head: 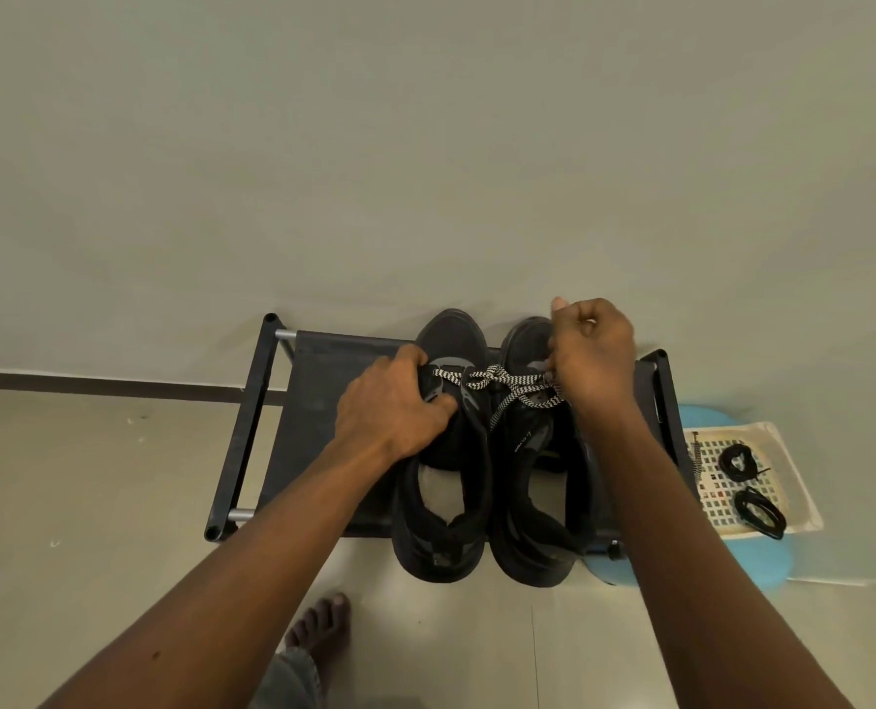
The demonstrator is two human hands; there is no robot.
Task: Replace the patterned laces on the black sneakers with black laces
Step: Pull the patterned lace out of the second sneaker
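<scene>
Two black sneakers stand side by side on a low black rack (pixel 318 401), toes toward the wall. My left hand (pixel 395 406) grips the left sneaker (pixel 441 509) over its tongue area. A black-and-white patterned lace (pixel 497 383) stretches from the left sneaker across to the right sneaker (pixel 533 509). My right hand (pixel 592 355) is closed on that lace above the right sneaker's eyelets. Two coiled black laces (pixel 737 460) (pixel 760 511) lie on a cream cloth (pixel 794 483) to the right.
The cloth rests on a light blue stool or mat (pixel 763 562) beside the rack. A short piece of patterned lace (pixel 698 455) lies at the cloth's left edge. My bare foot (pixel 323 631) stands on the tiled floor in front. A pale wall rises behind the rack.
</scene>
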